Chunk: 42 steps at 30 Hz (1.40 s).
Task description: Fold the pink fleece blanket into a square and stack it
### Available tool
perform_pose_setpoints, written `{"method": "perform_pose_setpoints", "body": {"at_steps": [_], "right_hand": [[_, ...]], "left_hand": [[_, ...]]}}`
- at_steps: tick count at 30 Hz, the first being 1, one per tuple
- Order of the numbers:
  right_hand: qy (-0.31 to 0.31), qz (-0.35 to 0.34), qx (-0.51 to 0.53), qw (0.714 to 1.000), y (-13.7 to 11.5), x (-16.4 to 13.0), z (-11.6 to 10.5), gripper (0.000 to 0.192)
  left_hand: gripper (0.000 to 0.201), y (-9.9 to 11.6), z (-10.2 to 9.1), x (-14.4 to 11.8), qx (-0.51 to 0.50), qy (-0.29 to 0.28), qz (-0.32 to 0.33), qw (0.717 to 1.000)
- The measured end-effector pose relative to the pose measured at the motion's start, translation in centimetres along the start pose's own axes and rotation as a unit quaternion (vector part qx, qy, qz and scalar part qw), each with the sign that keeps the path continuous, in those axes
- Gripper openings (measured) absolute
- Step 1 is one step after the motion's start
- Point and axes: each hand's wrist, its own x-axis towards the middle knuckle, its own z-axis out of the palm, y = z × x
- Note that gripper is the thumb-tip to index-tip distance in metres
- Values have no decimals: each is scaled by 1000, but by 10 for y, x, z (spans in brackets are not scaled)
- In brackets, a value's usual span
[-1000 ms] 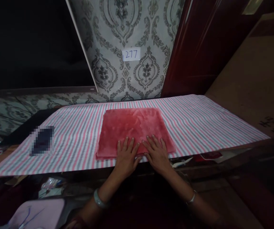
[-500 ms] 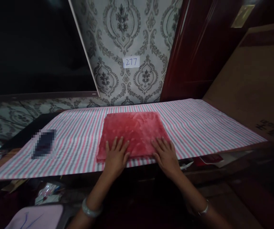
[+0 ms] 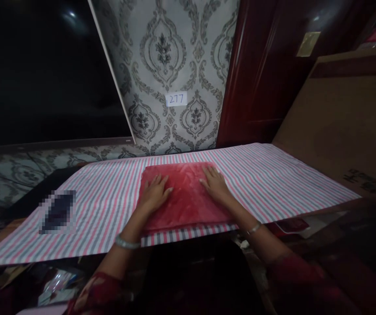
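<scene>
A red plush cloth (image 3: 184,205), folded into a flat rectangle, lies on the striped tablecloth (image 3: 102,210). My left hand (image 3: 155,193) rests on the left part of the red cloth, palm down and fingers spread. Farther back, on its right side, my right hand (image 3: 216,183) lies flat with its fingers apart. Both hands press on the top surface and grasp nothing. The kind of the red cloth beyond its plush pile cannot be made out.
A blurred dark object (image 3: 58,212) lies on the left of the tablecloth. A large cardboard box (image 3: 345,113) stands at the right. Behind are a dark television screen (image 3: 43,78), a patterned wall and a paper label (image 3: 176,99) reading 277.
Both hands have slid forward over the red cloth, away from its near edge, the right one farther. The camera view has shifted slightly.
</scene>
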Motion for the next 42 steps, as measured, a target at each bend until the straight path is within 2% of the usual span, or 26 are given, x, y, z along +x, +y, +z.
{"method": "perform_pose_setpoints", "body": {"at_steps": [3, 7, 10, 13, 19, 24, 27, 29, 32, 35, 38, 42], "right_hand": [[-27, 48, 0, 998, -11, 45, 0, 61], [-42, 81, 2, 996, -9, 64, 23, 58], [-11, 68, -5, 998, 0, 62, 43, 56], [19, 60, -7, 998, 5, 60, 54, 54], [17, 66, -9, 998, 7, 61, 59, 54], [-11, 81, -6, 997, 2, 62, 49, 56], [-42, 85, 3, 995, -8, 56, 36, 60], [-56, 42, 9, 998, -18, 44, 29, 61], [-81, -53, 12, 995, -33, 17, 28, 59], [-96, -79, 13, 992, -42, -7, 34, 59], [-78, -78, 13, 994, -45, -15, 40, 58], [-76, -76, 16, 994, -46, -12, 41, 57]], "left_hand": [[66, -4, -5, 42, 3, -16, -57, 998], [66, -16, 18, 67, 22, -17, -118, 993], [66, -24, 41, 68, 26, -2, -118, 993], [66, -27, 51, 67, 23, 10, -111, 993], [66, -25, 49, 67, 13, 3, -113, 994], [65, -22, 37, 68, 5, -8, -119, 993], [64, -9, 26, 57, 2, -5, -105, 994], [63, 4, 23, 40, 3, 11, -57, 998], [65, 24, 32, 6, 6, 19, 24, 1000], [65, 34, 50, -19, 4, 0, 33, 999], [63, 36, 62, -25, 4, -7, 26, 1000], [62, 36, 63, -20, 0, -6, 29, 1000]]}}
